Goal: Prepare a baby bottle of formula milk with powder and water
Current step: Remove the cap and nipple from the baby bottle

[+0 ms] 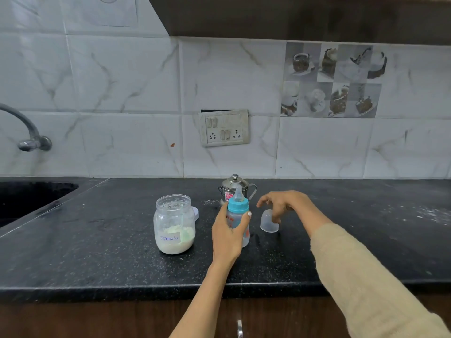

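A baby bottle (238, 211) with a blue collar and a clear teat stands upright near the middle of the black counter (97, 252). My left hand (228, 234) is wrapped around the bottle's body. The bottle's clear cap (269, 220) sits dome-up on the counter just to the right. My right hand (283, 203) hovers over the cap with fingers spread and holds nothing. A lidless clear jar labelled "Formula" (174, 224), with white powder at its bottom, stands to the left of the bottle. A small steel pot with a lid (235, 187) stands behind the bottle.
A white lid (196, 212) peeks out behind the jar. A black sink (29, 198) is sunk into the counter at far left, with a tap (26, 132) on the tiled wall above. A switchboard (224, 128) is on the wall. White powder dusts the counter at far right (429, 213).
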Action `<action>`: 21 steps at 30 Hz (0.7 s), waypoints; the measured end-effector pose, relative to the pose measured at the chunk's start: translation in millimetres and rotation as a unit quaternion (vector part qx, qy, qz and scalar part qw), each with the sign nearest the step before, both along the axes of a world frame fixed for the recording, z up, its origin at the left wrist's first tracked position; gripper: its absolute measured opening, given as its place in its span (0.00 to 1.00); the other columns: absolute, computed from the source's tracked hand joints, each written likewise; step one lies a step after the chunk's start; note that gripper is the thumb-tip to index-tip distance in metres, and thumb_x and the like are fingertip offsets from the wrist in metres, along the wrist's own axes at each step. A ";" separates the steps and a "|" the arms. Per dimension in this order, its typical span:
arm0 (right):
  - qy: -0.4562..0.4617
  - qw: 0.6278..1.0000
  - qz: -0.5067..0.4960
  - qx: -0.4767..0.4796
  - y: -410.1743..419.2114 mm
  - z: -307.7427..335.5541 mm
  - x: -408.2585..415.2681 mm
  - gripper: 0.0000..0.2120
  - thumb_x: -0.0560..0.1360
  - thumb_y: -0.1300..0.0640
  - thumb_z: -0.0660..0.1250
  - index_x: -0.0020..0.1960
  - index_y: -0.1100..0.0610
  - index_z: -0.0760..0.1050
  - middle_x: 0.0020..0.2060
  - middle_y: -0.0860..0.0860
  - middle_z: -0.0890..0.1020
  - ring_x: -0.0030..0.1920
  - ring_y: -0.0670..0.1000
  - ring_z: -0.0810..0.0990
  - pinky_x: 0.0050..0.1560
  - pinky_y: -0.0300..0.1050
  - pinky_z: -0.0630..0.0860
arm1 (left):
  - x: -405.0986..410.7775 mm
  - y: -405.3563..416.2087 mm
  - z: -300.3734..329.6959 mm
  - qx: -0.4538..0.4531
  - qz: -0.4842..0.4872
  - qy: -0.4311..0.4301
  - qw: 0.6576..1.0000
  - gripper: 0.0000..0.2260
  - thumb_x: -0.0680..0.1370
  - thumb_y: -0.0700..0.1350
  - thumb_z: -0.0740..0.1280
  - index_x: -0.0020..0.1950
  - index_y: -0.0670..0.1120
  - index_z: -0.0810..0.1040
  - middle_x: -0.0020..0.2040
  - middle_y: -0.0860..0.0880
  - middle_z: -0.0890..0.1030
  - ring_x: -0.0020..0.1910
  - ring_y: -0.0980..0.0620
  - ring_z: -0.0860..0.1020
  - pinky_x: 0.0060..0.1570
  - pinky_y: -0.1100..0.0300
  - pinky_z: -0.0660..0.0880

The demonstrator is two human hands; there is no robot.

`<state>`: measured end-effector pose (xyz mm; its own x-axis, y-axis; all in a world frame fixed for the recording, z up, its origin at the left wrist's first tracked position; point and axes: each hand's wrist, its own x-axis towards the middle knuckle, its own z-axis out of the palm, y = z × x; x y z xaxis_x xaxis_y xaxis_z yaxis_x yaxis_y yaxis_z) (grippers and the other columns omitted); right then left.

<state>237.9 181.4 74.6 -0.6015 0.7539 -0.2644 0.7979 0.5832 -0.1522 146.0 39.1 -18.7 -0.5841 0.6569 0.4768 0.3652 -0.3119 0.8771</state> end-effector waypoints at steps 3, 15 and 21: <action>0.079 0.996 0.040 0.032 -12.0 30.3 -3.2 0.28 0.71 0.70 0.66 0.68 0.51 0.70 0.66 0.57 0.72 0.61 0.56 0.75 0.54 0.46 0.75 | 0.8 -0.9 1.5 -0.006 0.000 0.001 1.000 0.15 0.75 0.48 0.69 0.58 0.56 0.67 0.48 0.66 0.71 0.48 0.66 0.74 0.45 0.77 0.65; 0.030 0.996 0.050 0.064 -84.5 66.7 -45.3 0.30 0.69 0.37 0.69 0.55 0.62 0.76 0.48 0.58 0.83 0.34 0.55 0.83 0.48 0.49 0.82 | 3.5 -1.6 3.0 -0.001 0.017 -0.008 1.000 0.14 0.75 0.48 0.69 0.59 0.52 0.71 0.49 0.59 0.77 0.47 0.65 0.76 0.40 0.77 0.68; 0.029 0.996 0.084 0.029 -82.3 68.7 -48.1 0.18 0.69 0.54 0.76 0.57 0.58 0.80 0.56 0.55 0.81 0.46 0.56 0.84 0.53 0.50 0.81 | 3.7 -1.3 1.9 0.006 0.016 -0.006 1.000 0.14 0.75 0.48 0.69 0.58 0.53 0.71 0.50 0.58 0.77 0.49 0.63 0.76 0.43 0.75 0.70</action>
